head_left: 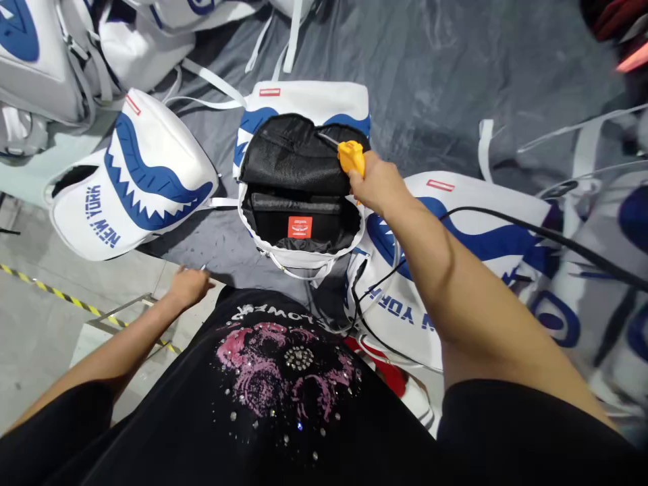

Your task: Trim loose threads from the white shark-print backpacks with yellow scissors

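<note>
Directly in front of me a white and blue backpack [304,98] lies with its mouth gaping, showing a black lining and a red label [300,227]. My right hand [372,177] is closed around a yellow-handled tool [351,157] with a thin metal shaft. The shaft reaches over the backpack's black inner flap [298,152]; whether it touches is unclear. Low at the left, beside the table edge, my left hand [191,286] is closed, with a small shiny tip showing at its fingers. What that hand holds is too small to name.
Another white and blue backpack [152,162] lies at the left, and a third [455,229] lies under my right forearm. More bags [40,67] are piled at the upper left. A black cable [557,236] crosses from the right. Grey sheeting [430,81] covers the table.
</note>
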Demonstrator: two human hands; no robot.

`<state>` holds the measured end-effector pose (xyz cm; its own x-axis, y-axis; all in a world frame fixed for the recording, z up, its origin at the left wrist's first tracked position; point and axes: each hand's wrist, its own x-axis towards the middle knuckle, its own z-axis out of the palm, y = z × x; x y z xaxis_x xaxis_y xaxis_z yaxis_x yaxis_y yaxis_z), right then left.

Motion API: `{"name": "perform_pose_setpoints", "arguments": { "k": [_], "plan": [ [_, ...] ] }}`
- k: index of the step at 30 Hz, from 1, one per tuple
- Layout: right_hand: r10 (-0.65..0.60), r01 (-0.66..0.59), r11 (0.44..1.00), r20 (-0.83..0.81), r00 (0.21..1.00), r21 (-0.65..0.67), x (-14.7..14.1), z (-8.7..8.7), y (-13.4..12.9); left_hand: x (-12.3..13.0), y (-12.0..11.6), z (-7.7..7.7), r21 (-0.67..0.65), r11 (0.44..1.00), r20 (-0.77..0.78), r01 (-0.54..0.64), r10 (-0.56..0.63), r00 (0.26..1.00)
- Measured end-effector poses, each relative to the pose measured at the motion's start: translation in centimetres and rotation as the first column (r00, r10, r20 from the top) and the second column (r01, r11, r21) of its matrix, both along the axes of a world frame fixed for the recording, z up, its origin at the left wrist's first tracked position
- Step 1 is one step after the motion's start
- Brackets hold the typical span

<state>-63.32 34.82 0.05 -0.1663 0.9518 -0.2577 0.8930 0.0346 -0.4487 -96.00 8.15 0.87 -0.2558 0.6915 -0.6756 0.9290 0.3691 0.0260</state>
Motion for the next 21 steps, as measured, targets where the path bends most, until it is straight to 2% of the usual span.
{"name": "perform_pose_setpoints", "arguments": {
  "k": [1, 2, 3, 4, 6, 8, 10, 12, 13, 14, 15, 17, 19, 21],
  "plan": [
    [-0.023, 0.024, 0.999, -0.042, 0.999, 0.022, -0.1, -0.1, -0.3, 0.5, 1.6, 0.4, 0.046, 0.999, -0.025, 0.015, -0.014, 1.0],
    [-0.05, 0.053, 0.998, -0.096, 0.994, 0.027, -0.2, 0.0, -0.5, 1.2, 3.5, 0.8, 0.148, 0.988, -0.046, 0.043, -0.036, 0.998],
    [-0.088, 0.09, 0.996, -0.168, 0.982, 0.004, -0.3, 0.2, -0.8, 2.1, 5.7, 1.2, 0.288, 0.954, -0.069, 0.085, -0.067, 0.995],
    [-0.141, 0.132, 0.99, -0.253, 0.957, -0.051, -0.6, 0.6, -1.1, 3.0, 8.1, 1.3, 0.451, 0.88, -0.096, 0.147, -0.115, 0.989],
    [-0.297, 0.213, 0.948, -0.422, 0.857, -0.235, -1.1, 1.7, -2.0, 4.8, 12.9, 0.7, 0.63, 0.723, -0.135, 0.283, -0.257, 0.957],
    [-0.458, 0.249, 0.873, -0.535, 0.71, -0.419, -1.8, 2.7, -3.8, 6.2, 17.4, -1.1, 0.663, 0.628, -0.145, 0.408, -0.427, 0.893],
    [-0.547, 0.244, 0.826, -0.619, 0.563, -0.507, -2.1, 2.9, -6.8, 6.8, 21.0, -3.4, 0.657, 0.566, -0.157, 0.498, -0.543, 0.825],
    [-0.555, 0.245, 0.83, -0.7, 0.45, -0.501, -1.9, 2.0, -11.1, 6.7, 23.8, -5.1, 0.646, 0.547, -0.167, 0.532, -0.579, 0.798],
    [-0.544, 0.261, 0.839, -0.721, 0.428, -0.478, -1.7, 1.3, -13.4, 6.5, 24.9, -5.6, 0.634, 0.56, -0.158, 0.533, -0.581, 0.798],
    [-0.535, 0.278, 0.845, -0.72, 0.443, -0.457, -1.4, 0.6, -15.8, 6.2, 25.8, -5.8, 0.617, 0.585, -0.136, 0.527, -0.58, 0.803],
    [-0.516, 0.28, 0.856, -0.693, 0.503, -0.435, -1.1, 0.0, -17.9, 6.0, 26.5, -5.6, 0.598, 0.615, -0.106, 0.513, -0.574, 0.812],
    [-0.458, 0.277, 0.881, -0.549, 0.699, -0.383, -0.9, -0.9, -20.8, 5.9, 27.3, -4.6, 0.575, 0.664, -0.048, 0.478, -0.556, 0.83],
    [-0.383, 0.295, 0.902, -0.27, 0.884, -0.314, -1.8, -1.1, -20.8, 6.6, 27.2, -3.1, 0.593, 0.664, -0.024, 0.455, -0.55, 0.835],
    [-0.33, 0.314, 0.915, -0.026, 0.943, -0.253, -3.9, -1.0, -17.8, 7.8, 26.1, -1.6, 0.616, 0.632, -0.012, 0.471, -0.59, 0.807]
  ]
}}
